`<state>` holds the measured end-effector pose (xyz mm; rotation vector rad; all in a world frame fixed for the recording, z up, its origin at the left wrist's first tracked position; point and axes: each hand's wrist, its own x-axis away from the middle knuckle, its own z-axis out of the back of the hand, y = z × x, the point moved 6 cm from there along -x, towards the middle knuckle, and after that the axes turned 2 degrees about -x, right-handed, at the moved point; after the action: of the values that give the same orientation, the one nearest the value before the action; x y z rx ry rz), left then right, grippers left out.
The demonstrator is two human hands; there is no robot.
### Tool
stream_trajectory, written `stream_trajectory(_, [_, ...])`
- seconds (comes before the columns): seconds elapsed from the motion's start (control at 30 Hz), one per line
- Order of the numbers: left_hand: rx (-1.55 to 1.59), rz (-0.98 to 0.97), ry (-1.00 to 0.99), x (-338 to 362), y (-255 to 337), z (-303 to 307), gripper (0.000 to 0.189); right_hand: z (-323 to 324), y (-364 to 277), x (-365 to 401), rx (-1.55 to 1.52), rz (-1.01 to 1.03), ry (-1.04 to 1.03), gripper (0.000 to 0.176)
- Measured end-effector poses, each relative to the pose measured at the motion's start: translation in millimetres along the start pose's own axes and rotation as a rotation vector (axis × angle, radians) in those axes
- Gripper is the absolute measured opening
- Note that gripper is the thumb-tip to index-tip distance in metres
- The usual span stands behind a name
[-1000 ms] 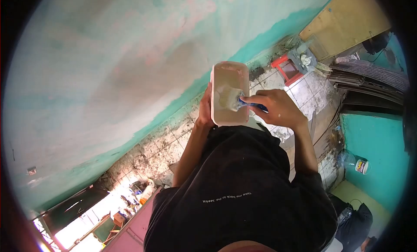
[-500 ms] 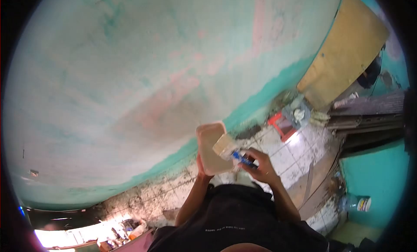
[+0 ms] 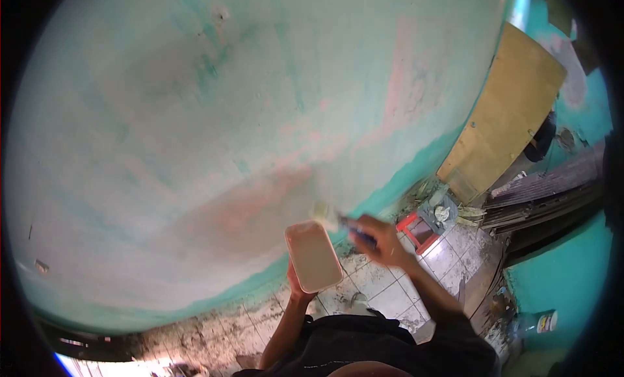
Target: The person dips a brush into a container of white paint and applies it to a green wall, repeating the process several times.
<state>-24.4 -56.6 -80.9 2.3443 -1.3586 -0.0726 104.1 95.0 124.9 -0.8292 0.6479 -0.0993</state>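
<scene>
My left hand [image 3: 297, 281] grips a rectangular plastic tub [image 3: 314, 260] from its left side and below. Pale, whitish paint fills part of the tub. In my right hand [image 3: 383, 242] is a paintbrush [image 3: 326, 216], fingers wrapped round its dark blue handle. The brush is blurred by motion, its bristles pointing left just above the tub's far rim and overlapping the wall in this view. The wall [image 3: 195, 149] ahead carries patchy white paint over turquoise and pink, with a damp-looking darker area near the brush.
A red stool [image 3: 416, 234] with a grey cloth-like item stands on the dirty tiled floor [image 3: 383, 289] at the right. Behind it a yellow-brown board [image 3: 504, 117] leans by the wall. Stacked dark planks [image 3: 552, 188] and a clear plastic container [image 3: 543, 322] are farther right.
The brush has risen out of the tub and moved up toward the wall with my right hand. The tub sits slightly lower in view, and the camera has shifted.
</scene>
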Motion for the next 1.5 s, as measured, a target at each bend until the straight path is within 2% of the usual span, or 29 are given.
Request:
stream_trajectory(0.07, [0.091, 0.121, -0.056, -4.5, -1.1, 15.2, 0.048, 43.5, -6.7, -60.1, 0.222, 0.102, 0.160, 0.038])
stream_trajectory(0.1, [0.089, 0.142, -0.079, -2.4, 2.5, 17.0, 0.048, 69.7, -25.9, -95.4, 0.264, 0.093, 0.230, 0.042])
stream_trajectory(0.17, [0.153, 0.158, -0.162, 0.3, 17.3, 11.5, 0.051, 119.0, -51.7, -159.0, 0.531, 0.229, 0.354, 0.043])
stream_trajectory(0.23, [0.149, 0.172, -0.137, 3.4, 31.8, 4.4, 0.047, 155.7, -94.6, -212.0, 0.680, 0.294, 0.420, 0.036])
stream_trajectory(0.3, [0.158, 0.186, -0.101, 6.7, 42.8, -1.9, 0.043, 168.6, -108.0, -249.1, 0.753, 0.290, 0.450, 0.033])
stream_trajectory(0.37, [0.036, 0.188, -0.094, 8.3, 55.1, -2.8, 0.043, 156.5, -104.2, -263.7, 0.748, 0.409, 0.464, 0.028])
stream_trajectory(0.4, [0.036, 0.206, -0.101, 9.0, 59.1, 0.1, 0.043, 140.2, -87.8, -257.3, 0.743, 0.227, 0.401, 0.028])
stream_trajectory(0.43, [0.046, 0.200, -0.056, 11.4, 63.8, 4.7, 0.043, 120.8, -65.3, -243.3, 0.749, 0.142, 0.346, 0.030])
stream_trajectory(0.47, [0.059, 0.192, -0.013, 13.2, 67.9, 10.0, 0.043, 99.2, -36.4, -226.0, 0.779, 0.158, 0.272, 0.035])
stream_trajectory(0.53, [0.089, 0.194, -0.065, 12.9, 71.9, 24.9, 0.044, 62.2, 13.5, -188.0, 0.869, -0.096, -0.013, 0.031])
stream_trajectory(0.57, [0.115, 0.176, -0.120, 11.3, 75.2, 28.1, 0.044, 52.4, 21.0, -175.6, 0.828, -0.067, -0.101, 0.023])
stream_trajectory(0.6, [0.111, 0.181, -0.133, 11.4, 78.9, 33.6, 0.044, 61.1, 26.0, -173.5, 0.837, -0.067, -0.088, 0.023])
stream_trajectory(0.67, [-0.011, 0.082, -0.146, 7.7, 91.8, 36.1, 0.046, 91.1, -6.3, -193.3, 0.772, -0.039, 0.058, 0.021])
stream_trajectory(0.73, [0.038, 0.162, -0.129, 5.3, 95.2, 35.5, 0.047, 145.4, -65.5, -227.4, 0.775, 0.043, 0.371, 0.022])
stream_trajectory(0.8, [0.079, 0.251, -0.100, 6.0, 94.8, 38.6, 0.048, 173.0, -131.7, -254.5, 0.804, 0.176, 0.509, 0.019])
stream_trajectory(0.9, [0.132, 0.289, -0.148, 1.1, 91.2, 31.9, 0.050, 179.8, -143.9, -279.9, 0.769, 0.232, 0.536, 0.017])
stream_trajectory(0.93, [0.097, 0.284, -0.124, 1.2, 90.8, 35.5, 0.050, 172.9, -118.5, -279.8, 0.849, 0.261, 0.485, 0.017])
stream_trajectory(1.0, [0.056, 0.279, -0.109, -4.5, 92.2, 40.0, 0.050, 126.2, -64.8, -256.6, 0.729, 0.234, 0.439, 0.024])
stream_trajectory(1.03, [0.034, 0.238, -0.123, -7.1, 93.1, 41.4, 0.050, 106.2, -35.6, -235.5, 0.754, 0.125, 0.371, 0.027])
stream_trajectory(1.07, [0.014, 0.205, -0.135, -7.3, 91.6, 43.5, 0.049, 83.3, -3.7, -213.6, 0.630, 0.100, 0.345, 0.027])
stream_trajectory(1.1, [0.018, 0.229, -0.134, -6.2, 85.3, 46.2, 0.049, 64.7, 19.2, -190.9, 0.640, 0.282, 0.309, 0.030])
stream_trajectory(1.13, [0.092, 0.275, -0.162, -7.2, 83.2, 45.4, 0.048, 55.3, 37.1, -176.2, 0.812, -0.028, 0.065, 0.031])
stream_trajectory(1.2, [0.170, 0.308, -0.208, -12.3, 80.2, 37.3, 0.048, 61.4, 48.6, -172.7, 0.871, 0.039, -0.130, 0.027])
stream_trajectory(1.27, [0.158, 0.310, -0.245, -12.0, 84.5, 26.4, 0.048, 98.3, -18.3, -219.1, 0.862, 0.026, -0.082, 0.023])
stream_trajectory(1.33, [0.133, 0.315, -0.226, -14.9, 87.4, 18.3, 0.048, 159.3, -96.9, -275.8, 0.910, 0.195, 0.055, 0.022])
stream_trajectory(1.37, [0.108, 0.328, -0.193, -16.0, 88.4, 19.5, 0.048, 189.9, -137.5, -298.4, 1.015, 0.323, 0.201, 0.022])
stream_trajectory(1.43, [0.088, 0.321, -0.192, -17.8, 91.5, 19.2, 0.049, 210.2, -231.6, -313.9, 0.954, 0.271, 0.461, 0.024])
stream_trajectory(1.47, [0.068, 0.327, -0.189, -17.0, 91.9, 20.4, 0.049, 211.8, -256.9, -313.3, 0.857, 0.281, 0.570, 0.026])
stream_trajectory(1.5, [0.066, 0.321, -0.182, -17.2, 91.7, 24.7, 0.049, 216.3, -243.5, -320.0, 0.848, 0.281, 0.568, 0.026])
